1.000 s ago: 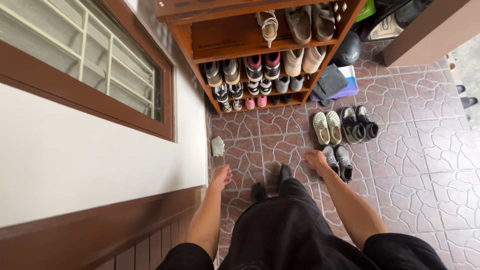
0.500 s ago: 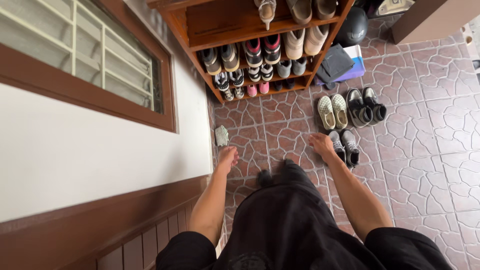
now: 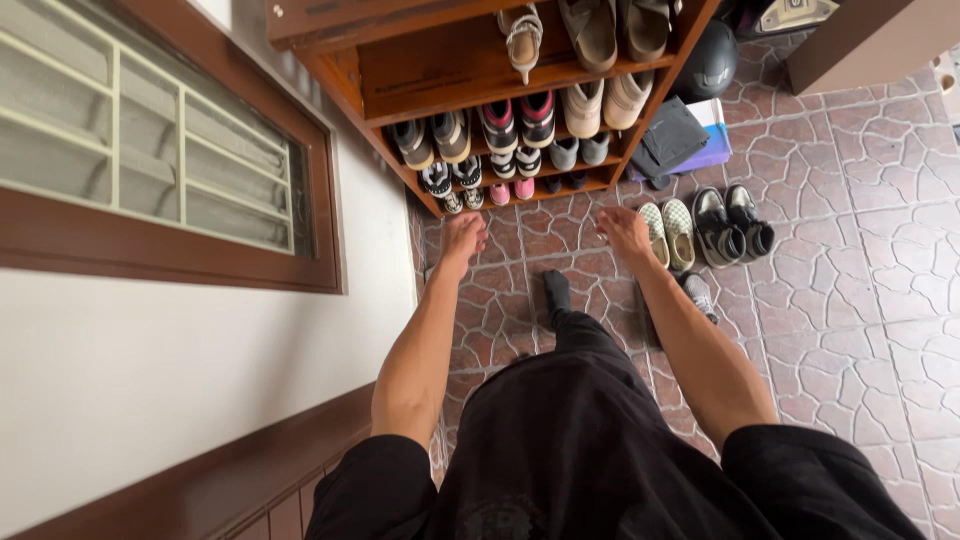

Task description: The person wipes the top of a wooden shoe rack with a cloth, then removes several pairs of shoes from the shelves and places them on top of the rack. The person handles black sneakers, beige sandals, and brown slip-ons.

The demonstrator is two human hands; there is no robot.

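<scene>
I stand on a reddish stone-pattern tiled floor (image 3: 830, 300) facing a wooden shoe rack (image 3: 440, 70) packed with several pairs of shoes. My left hand (image 3: 464, 238) hangs out in front of the rack's bottom shelf, fingers loosely apart, holding nothing. My right hand (image 3: 626, 232) is stretched forward too and holds nothing; it sits beside a pair of checkered slip-on shoes (image 3: 668, 230) on the floor. A black-socked foot (image 3: 556, 292) steps forward between my arms.
Black-and-white sneakers (image 3: 732, 224) stand right of the slip-ons, a grey sneaker (image 3: 700, 294) behind them. A dark folded item on a blue-and-white box (image 3: 684, 140) leans by the rack, a black helmet (image 3: 710, 62) beyond. A white wall and barred window (image 3: 160, 170) run along the left.
I have stepped closer to the rack. Both hands moved forward, past the grey sneakers and the small cloth by the wall, which my left arm now hides.
</scene>
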